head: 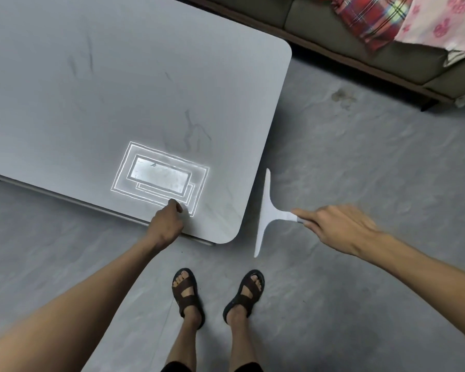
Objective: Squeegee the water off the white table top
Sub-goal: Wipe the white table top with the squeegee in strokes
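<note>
Glossy white table top (97,98), matt plastic squeegee (266,210), rough grey floor (360,162)

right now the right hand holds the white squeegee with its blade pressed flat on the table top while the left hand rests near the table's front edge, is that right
Not quite. In the head view the right hand does hold the white squeegee, but its blade is off the table top, hanging over the floor just past the table's rounded corner. The left hand does rest near the table's front edge.
</note>
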A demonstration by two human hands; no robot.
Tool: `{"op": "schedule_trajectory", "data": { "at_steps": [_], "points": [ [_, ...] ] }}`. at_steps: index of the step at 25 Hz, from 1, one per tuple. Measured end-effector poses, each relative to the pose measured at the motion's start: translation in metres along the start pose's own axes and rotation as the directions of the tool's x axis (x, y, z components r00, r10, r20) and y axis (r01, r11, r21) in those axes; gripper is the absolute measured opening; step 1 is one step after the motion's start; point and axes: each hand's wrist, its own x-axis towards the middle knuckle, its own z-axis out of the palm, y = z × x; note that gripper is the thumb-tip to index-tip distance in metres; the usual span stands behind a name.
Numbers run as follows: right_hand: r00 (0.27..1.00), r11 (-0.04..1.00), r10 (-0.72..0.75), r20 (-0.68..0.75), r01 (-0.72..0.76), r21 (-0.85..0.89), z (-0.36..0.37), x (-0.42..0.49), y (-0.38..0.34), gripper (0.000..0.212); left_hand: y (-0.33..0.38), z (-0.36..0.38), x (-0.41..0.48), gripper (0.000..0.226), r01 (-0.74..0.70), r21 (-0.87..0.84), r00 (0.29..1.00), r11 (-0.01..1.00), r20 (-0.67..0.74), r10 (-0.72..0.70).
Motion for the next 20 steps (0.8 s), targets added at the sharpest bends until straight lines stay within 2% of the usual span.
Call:
{"op": "schedule_trajectory", "data": {
  "at_steps": [4,6,10,15,20],
  "points": [
    [0.968,0.968,-0.245,-0.056,0.242,-0.065,-0.027,0.071,-0.064,0.041,-0.019,-0.025,-0.001,0.014,0.120,-0.226,0.971,0.967,-0.178,-0.162],
    [0.934,0.932,-0.356,-0.017,0.354,-0.078,-0.033,0.116,-0.108,0.042,-0.041,-0.040,0.001,0.014,0.139,-0.281,0.948,0.949,-0.239,-0.210],
    [0.864,0.860,-0.502,0.022,0.502,-0.097,-0.039,0.188,-0.184,0.041,-0.078,-0.062,0.007,0.018,0.139,-0.327,0.936,0.935,-0.266,-0.232],
    [0.880,0.880,-0.475,-0.031,0.474,-0.036,-0.042,0.235,-0.224,0.036,-0.110,-0.072,0.020,0.024,0.131,-0.287,0.946,0.949,-0.251,-0.207],
    [0.947,0.941,-0.318,-0.053,0.322,0.102,-0.046,0.225,-0.182,0.042,-0.098,-0.064,0.025,0.028,0.102,-0.252,0.988,0.962,-0.085,-0.127]
  ]
}}
